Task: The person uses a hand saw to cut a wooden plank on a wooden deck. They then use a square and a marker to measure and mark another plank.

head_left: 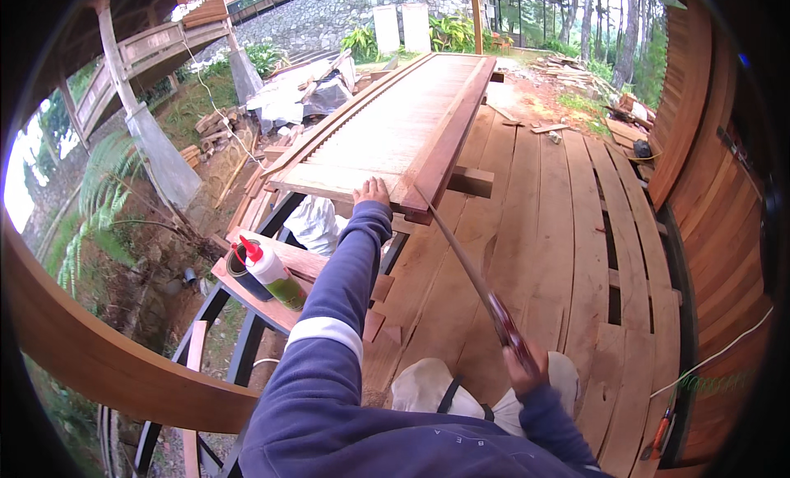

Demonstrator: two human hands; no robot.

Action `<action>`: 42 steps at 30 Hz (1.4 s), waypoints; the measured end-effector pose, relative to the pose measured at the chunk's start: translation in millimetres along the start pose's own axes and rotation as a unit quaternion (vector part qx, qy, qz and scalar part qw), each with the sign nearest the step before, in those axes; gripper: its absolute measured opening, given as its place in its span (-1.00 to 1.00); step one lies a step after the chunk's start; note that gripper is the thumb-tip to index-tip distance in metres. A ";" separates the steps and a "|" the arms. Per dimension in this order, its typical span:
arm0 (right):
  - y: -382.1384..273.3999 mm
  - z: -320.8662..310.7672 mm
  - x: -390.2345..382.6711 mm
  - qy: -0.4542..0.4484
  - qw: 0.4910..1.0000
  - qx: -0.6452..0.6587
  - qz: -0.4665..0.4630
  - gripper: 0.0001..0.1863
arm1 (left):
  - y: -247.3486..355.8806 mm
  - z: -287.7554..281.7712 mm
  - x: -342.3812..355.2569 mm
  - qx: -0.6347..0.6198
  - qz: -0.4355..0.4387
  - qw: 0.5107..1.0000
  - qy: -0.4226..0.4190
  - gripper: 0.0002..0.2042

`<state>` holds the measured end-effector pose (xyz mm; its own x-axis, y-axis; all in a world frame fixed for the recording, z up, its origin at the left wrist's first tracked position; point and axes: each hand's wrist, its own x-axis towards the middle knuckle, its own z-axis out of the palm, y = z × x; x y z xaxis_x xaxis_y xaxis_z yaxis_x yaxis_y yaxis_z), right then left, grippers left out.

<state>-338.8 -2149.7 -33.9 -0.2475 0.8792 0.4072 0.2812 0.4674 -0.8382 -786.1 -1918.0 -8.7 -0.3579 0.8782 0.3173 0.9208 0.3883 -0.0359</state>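
A long louvered wooden door panel [378, 120] lies flat on supports in front of me, its near end toward me. My left hand [372, 191] rests on the panel's near end, fingers stretched out over the top face. In my right hand [527, 369], low on the right, is the handle of a handsaw [473, 272]. Its thin blade slants up and away, and the far tip meets the panel's near right corner. From this angle I cannot tell whether the teeth sit in a cut.
Left of my forearm, a white glue bottle [271, 268] with a red cap and a dark can [247, 276] stand on a board. A beam end [471, 182] juts out under the panel. The plank floor [527, 231] has gaps on the right. Orange-handled pliers [658, 435] lie lower right.
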 end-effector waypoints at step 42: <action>33.5 -44.4 -82.2 0.113 0.955 0.146 0.232 -0.87 | 41.5 -74.7 -61.4 -0.234 0.031 0.971 -0.049 -0.49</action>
<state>-267.8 -2202.2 -79.3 0.0557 0.9984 0.0082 0.0328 0.0064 -0.9994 -714.3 -1976.7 41.1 -0.2913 0.9269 0.2366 0.9024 0.1842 0.3896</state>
